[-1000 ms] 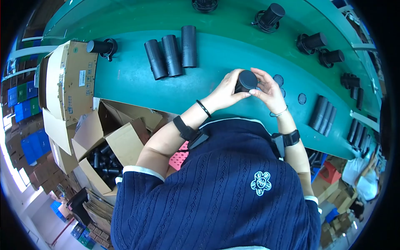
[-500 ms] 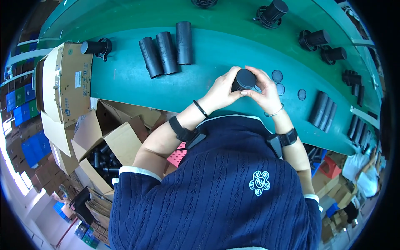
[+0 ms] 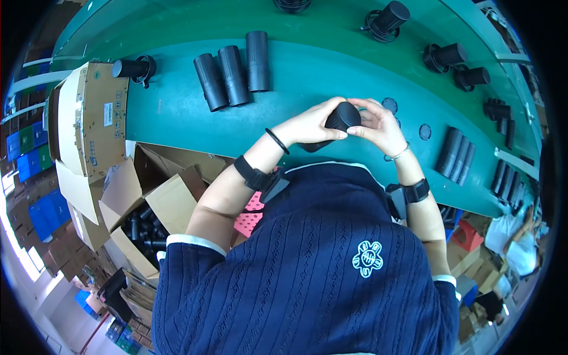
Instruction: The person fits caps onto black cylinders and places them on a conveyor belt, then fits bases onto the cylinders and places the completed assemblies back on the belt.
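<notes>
A black cylindrical tube is held in front of my chest, just over the green table, its round flat end facing up and to the right. My left hand is wrapped round the tube's body, and its lower end shows beneath the palm. Closed about the capped end, my right hand has its thumb on the near edge and its fingers on the far side. Small dark discs lie just past the right hand, one partly beyond the fingers and another farther right.
Three perforated black tubes lie at the left on the green table. More black tubes lie at the right. Black cylinders in ring-shaped mounts, one among several, line the far side. An open carton of black parts stands at lower left.
The tube has tipped from nearly upright to slanting, its lower end swinging toward the left. My right-hand fingers have shifted on the capped end.
</notes>
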